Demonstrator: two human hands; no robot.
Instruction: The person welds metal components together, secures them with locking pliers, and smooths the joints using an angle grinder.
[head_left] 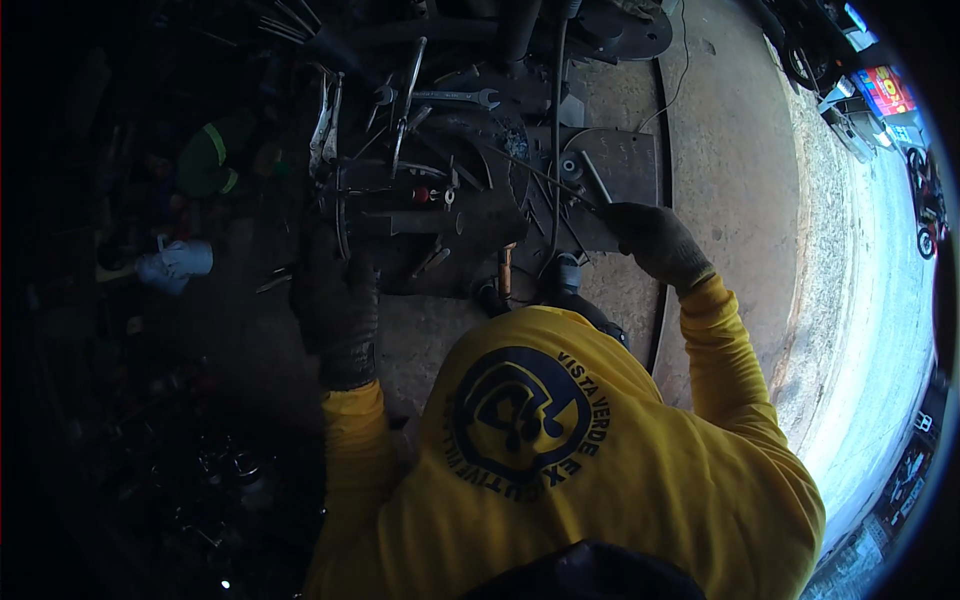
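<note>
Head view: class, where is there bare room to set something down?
The widest bare patch is the brown floor between the dark strip and the sunlit ground, right of the right hand. A smaller one lies between the left hand and the yellow shirt. It is crowded around the wrench.

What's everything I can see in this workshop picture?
Double-ended metal wrench: 1, silver, top centre
Long metal bar: 1, silver, crossing the wrench
Small round knob: 1, red, among the tools
Short cylindrical piece: 1, copper-coloured, just above the shirt
Flat metal plate: 1, dark grey, right of centre
Motorcycle: at least 1, red, far right
Thin rod: 1, dark, at the right fingertips
Long-sleeved shirt: 1, yellow, lower centre
Gloved hands: 2, dark; left hand, hold unclear; right hand, on the rod
</note>
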